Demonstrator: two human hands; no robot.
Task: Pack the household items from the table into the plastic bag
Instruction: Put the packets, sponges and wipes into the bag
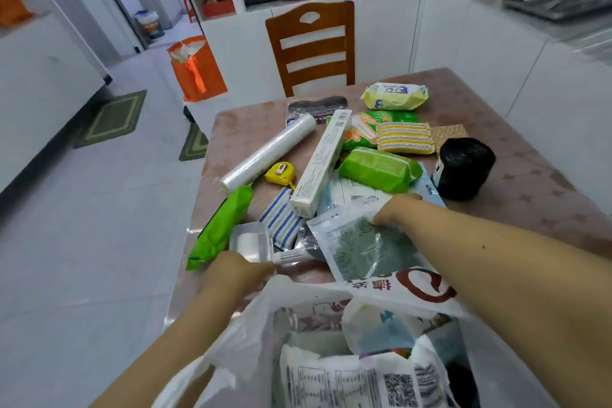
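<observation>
A white plastic bag (251,334) stands open at the table's near edge with several packets inside. My right hand (394,209) pinches the top of a clear packet of grey-green pads (367,248) just beyond the bag's rim. My left hand (238,267) grips the handle of a clear plastic scoop (250,242) near the table's left edge. Spread across the table (530,182) are a cling-film roll (268,152), a long white box (323,162), a yellow tape measure (281,173), green wipe packs (377,169), a striped cloth (281,219) and a black roll (465,167).
A wooden chair (311,43) stands at the table's far side. Yellow sponges (404,137) and a yellow wipe pack (394,96) lie at the back. An orange bag (197,69) sits on the floor at left. White cabinets run along the right.
</observation>
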